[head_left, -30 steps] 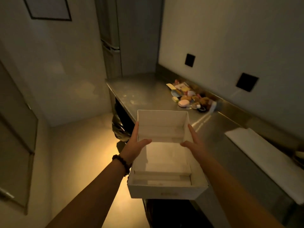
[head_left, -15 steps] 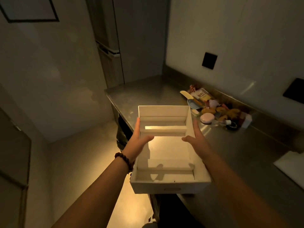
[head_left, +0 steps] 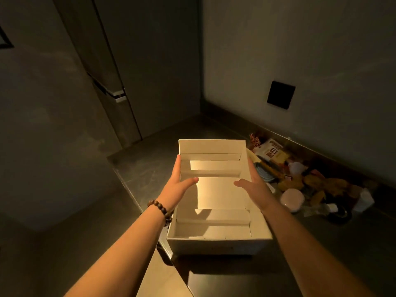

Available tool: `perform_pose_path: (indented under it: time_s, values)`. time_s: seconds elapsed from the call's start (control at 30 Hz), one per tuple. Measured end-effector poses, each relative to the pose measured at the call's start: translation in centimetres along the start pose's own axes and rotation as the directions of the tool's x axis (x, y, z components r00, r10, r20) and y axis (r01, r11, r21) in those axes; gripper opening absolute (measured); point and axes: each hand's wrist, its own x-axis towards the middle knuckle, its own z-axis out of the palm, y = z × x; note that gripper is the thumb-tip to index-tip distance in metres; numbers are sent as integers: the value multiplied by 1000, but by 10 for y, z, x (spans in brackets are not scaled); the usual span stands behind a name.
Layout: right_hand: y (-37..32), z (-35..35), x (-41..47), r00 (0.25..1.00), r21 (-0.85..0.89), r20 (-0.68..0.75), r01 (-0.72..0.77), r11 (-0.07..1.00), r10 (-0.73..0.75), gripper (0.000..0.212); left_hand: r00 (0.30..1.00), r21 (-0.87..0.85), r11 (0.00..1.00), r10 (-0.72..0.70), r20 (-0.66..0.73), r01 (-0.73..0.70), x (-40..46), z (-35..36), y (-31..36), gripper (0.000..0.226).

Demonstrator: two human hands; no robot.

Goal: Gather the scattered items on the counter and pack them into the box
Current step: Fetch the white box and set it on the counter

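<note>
I hold a white open cardboard box [head_left: 212, 145] with inner dividers and nothing in it, over the steel counter [head_left: 147, 168] near its front edge. My left hand [head_left: 177, 186] grips its left wall, thumb inside and fingers along the outside. My right hand [head_left: 253, 185] grips the right wall the same way. The scattered items [head_left: 317, 187] lie in a pile to the right of the box, along the wall. Among them are a round pink case [head_left: 292, 199], a printed packet [head_left: 271, 151], a blue piece [head_left: 264, 173] and a small white block [head_left: 364, 199].
A black wall socket [head_left: 280, 94] sits above the pile. A tall cabinet [head_left: 128, 71] closes off the counter's far left end. The counter's left edge drops to the floor [head_left: 53, 200]. The light is dim.
The box has moved forward and to the right over the counter, closer to the pile, with both hands holding it as before. The view has swung right.
</note>
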Motion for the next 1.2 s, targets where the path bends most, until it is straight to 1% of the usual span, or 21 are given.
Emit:
perform_pose_path:
  time_s: [0.17, 0.37, 0.43, 0.57, 0.7, 0.9, 1.0, 1.13, 1.2]
  values:
    - [2, 10, 51, 999, -18, -27, -36, 999, 35, 76, 1000, 25, 999, -21, 12, 20, 54, -20, -8, 83]
    - [-3, 40, 108, 994, -14, -62, -95, 995, 94, 71, 997, 49, 998, -35, 62, 32, 117, -61, -17, 82]
    - [-5, 52, 126, 990, 15, -67, -126, 992, 127, 71, 997, 51, 998, -36, 71, 33, 136, -78, -20, 81]
    - [-10, 71, 165, 987, 19, -64, -145, 989, 146, 82, 996, 38, 998, -43, 79, 40, 170, -104, -28, 80]
    - [-11, 85, 201, 983, -4, -69, -168, 986, 167, 83, 995, 41, 998, -56, 82, 53, 202, -116, -35, 78]
    - [3, 90, 222, 973, -13, -107, -205, 979, 203, 83, 990, 50, 996, -78, 115, 73, 232, -118, -51, 80]
    - [4, 91, 224, 973, -42, -129, -200, 979, 193, 83, 990, 47, 996, -76, 119, 70, 239, -119, -54, 81]
    - [1, 90, 225, 977, -62, -146, -164, 985, 154, 79, 995, 56, 997, -55, 83, 50, 240, -118, -54, 80]
    - [-2, 89, 224, 980, -67, -142, -152, 986, 141, 75, 997, 105, 994, -50, 65, 43, 239, -118, -50, 78]
